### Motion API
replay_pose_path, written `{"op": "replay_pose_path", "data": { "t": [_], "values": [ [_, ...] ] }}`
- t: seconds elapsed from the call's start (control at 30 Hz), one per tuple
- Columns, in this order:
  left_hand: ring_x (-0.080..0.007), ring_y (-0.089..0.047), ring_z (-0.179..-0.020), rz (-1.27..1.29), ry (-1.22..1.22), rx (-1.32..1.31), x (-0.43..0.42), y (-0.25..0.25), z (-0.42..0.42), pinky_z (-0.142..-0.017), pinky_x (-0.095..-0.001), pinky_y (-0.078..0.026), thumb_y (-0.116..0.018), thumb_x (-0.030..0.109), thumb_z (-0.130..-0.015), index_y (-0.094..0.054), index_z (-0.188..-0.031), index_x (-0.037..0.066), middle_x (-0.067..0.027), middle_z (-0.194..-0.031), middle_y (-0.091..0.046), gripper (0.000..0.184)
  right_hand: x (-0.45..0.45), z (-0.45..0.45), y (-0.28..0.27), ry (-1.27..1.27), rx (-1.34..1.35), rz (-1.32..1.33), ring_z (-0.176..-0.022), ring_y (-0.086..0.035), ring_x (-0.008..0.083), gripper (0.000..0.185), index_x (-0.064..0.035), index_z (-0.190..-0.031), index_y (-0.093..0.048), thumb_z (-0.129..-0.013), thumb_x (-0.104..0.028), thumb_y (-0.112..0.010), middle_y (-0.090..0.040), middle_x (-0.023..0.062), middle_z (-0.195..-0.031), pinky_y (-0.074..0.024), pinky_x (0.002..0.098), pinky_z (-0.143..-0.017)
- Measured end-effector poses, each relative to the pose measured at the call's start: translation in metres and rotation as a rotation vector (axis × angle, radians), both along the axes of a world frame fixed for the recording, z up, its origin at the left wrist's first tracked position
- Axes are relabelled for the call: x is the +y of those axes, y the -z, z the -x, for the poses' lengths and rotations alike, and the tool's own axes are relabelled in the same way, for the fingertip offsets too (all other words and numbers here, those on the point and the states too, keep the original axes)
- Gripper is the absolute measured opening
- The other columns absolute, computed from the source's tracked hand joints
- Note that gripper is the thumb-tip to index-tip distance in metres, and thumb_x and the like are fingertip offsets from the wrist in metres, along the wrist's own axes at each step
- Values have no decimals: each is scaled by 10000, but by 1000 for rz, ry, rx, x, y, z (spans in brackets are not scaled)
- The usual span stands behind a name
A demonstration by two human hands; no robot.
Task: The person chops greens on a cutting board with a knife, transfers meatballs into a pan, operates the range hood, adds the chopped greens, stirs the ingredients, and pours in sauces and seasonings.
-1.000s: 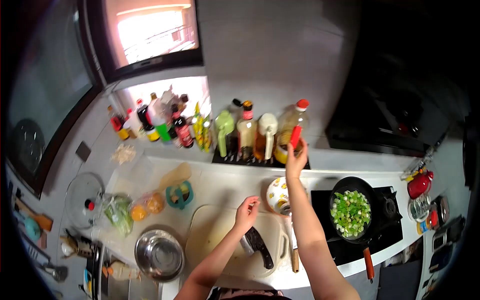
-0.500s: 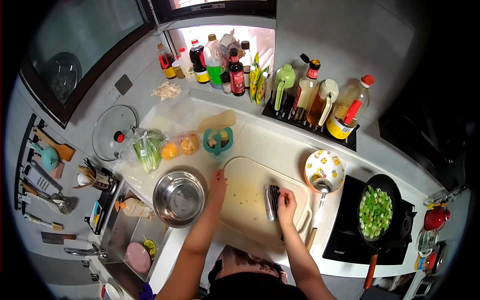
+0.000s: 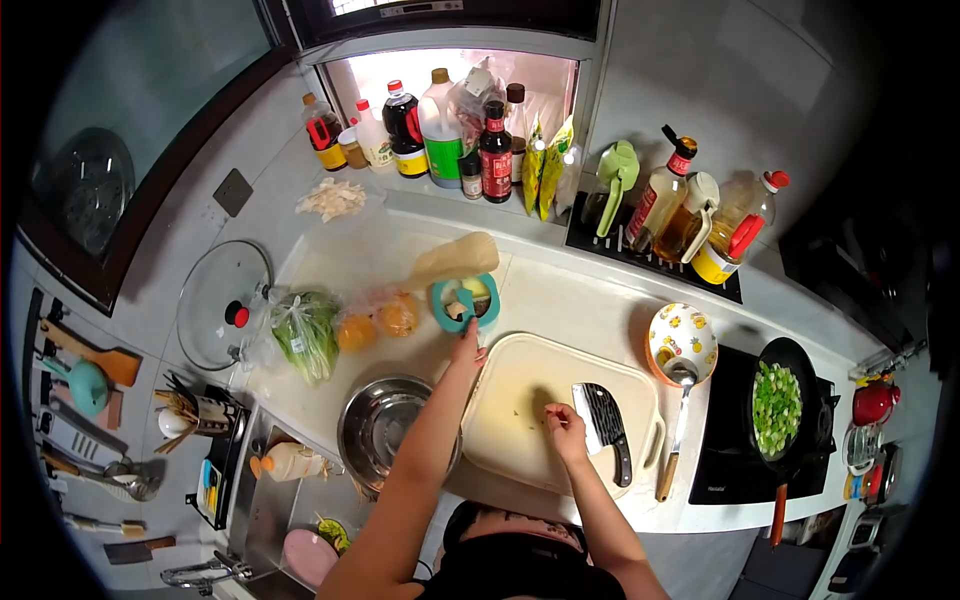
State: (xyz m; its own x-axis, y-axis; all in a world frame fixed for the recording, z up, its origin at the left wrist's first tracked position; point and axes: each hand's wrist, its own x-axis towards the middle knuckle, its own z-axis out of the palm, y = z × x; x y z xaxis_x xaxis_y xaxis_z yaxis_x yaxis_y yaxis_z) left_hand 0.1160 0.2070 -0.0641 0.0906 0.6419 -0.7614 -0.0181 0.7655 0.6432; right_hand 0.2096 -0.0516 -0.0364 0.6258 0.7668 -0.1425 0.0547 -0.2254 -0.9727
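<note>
My left hand (image 3: 468, 345) reaches to the near edge of a teal divided dish (image 3: 487, 312) that holds pieces of food. Its fingers are stretched out, with the thumb apart; whether they touch the rim is hard to tell. My right hand (image 3: 567, 432) hovers over the cream cutting board (image 3: 505, 400), fingers curled together, nothing visible in them. Just right of it a cleaver (image 3: 600, 415) with a dark patterned blade lies flat on the board, its black handle toward me. A few small scraps dot the board.
A steel bowl (image 3: 385, 425) stands left of the board, beside the sink (image 3: 290, 510). Bagged greens (image 3: 305, 335) and oranges (image 3: 355, 333) lie behind it. At right are a patterned bowl (image 3: 690, 335), a ladle (image 3: 678, 440) and a pan (image 3: 790, 345) of chopped greens on the stove.
My left hand has moved from the board's corner to the teal dish. The right hand has come away from the cleaver, which now lies turned flat on the board. The view has shifted slightly.
</note>
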Motion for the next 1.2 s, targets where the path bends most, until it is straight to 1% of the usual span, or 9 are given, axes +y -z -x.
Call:
{"op": "replay_pose_path", "data": {
  "t": [0.1, 0.47, 0.63, 0.8, 0.9, 1.03, 1.1, 1.17, 1.2],
  "values": [
    [-134, -508, -699, -95, 3, -72, 3, 10, -3, -604, -316, -501, -619, 513, -782, -574, -998, 145, 18, -831, -576, 429, 4, 9, 0, 0, 59, 22, -753, -574, 97, 147, -12, -965, -613, -859, -12, -511, -627, 34, -844, -457, 224, -703],
    [-76, -429, -557, -395, 200, 8, -40, -29, 48, -510, -242, -400, -584, 418, -828, -558, -853, 116, 33, -753, -530, 304, 13, 12, -14, 102, -23, -6, -765, -578, 99, 139, -14, -976, -599, -847, -30, -549, -617, 30, -845, -471, 228, -666],
    [-54, -419, -525, -443, 368, -20, -86, -61, 62, -481, -224, -379, -587, 365, -841, -562, -809, 99, 21, -724, -522, 269, 52, 23, -85, -64, -238, -147, -759, -588, 124, 207, -30, -1026, -592, -821, -57, -606, -587, 67, -972, -472, 227, -637],
    [-73, -466, -528, -529, 544, -52, -118, -68, 64, -482, -247, -376, -578, 369, -852, -586, -768, 60, 17, -651, -532, 321, 89, 23, -84, -168, -838, -286, -765, -596, 285, 357, -61, -1087, -596, -735, -37, -649, -568, 140, -1012, -495, 327, -669],
    [-75, -464, -533, -508, 595, 16, -122, -54, 62, -490, -254, -366, -588, 380, -848, -592, -750, 59, 16, -621, -521, 336, 89, 9, -68, -213, -685, -194, -796, -583, 325, 343, -84, -1048, -619, -712, -24, -642, -586, 119, -953, -488, 370, -691],
    [-74, -456, -531, -499, 514, 31, -123, -39, 64, -493, -249, -353, -595, 387, -845, -591, -733, 54, 16, -604, -516, 351, 82, -23, -52, 86, -401, -205, -711, -606, 201, 284, -60, -1031, -626, -751, -18, -612, -607, 94, -886, -490, 308, -625],
    [-71, -447, -524, -491, 471, 35, -121, -43, 66, -488, -248, -346, -596, 381, -848, -592, -733, 51, 16, -603, -513, 349, 86, -55, -4, 337, -166, -273, -695, -587, 111, 253, -11, -1045, -609, -793, -16, -585, -623, 66, -851, -480, 251, -598],
    [-68, -441, -518, -478, 455, 36, -118, -45, 73, -484, -246, -342, -595, 375, -851, -593, -736, 50, 17, -604, -514, 345, 91, -88, 34, 371, -182, -161, -660, -592, 116, 246, 10, -1047, -602, -805, -38, -586, -639, 69, -834, -486, 240, -596],
    [-67, -440, -515, -469, 461, 32, -115, -45, 77, -482, -245, -341, -595, 372, -853, -594, -737, 50, 17, -606, -516, 343, 95, -98, 32, 336, -5, -63, -751, -601, 128, 326, 6, -1134, -561, -812, -46, -579, -629, 100, -951, -495, 250, -665]
  ]
}}
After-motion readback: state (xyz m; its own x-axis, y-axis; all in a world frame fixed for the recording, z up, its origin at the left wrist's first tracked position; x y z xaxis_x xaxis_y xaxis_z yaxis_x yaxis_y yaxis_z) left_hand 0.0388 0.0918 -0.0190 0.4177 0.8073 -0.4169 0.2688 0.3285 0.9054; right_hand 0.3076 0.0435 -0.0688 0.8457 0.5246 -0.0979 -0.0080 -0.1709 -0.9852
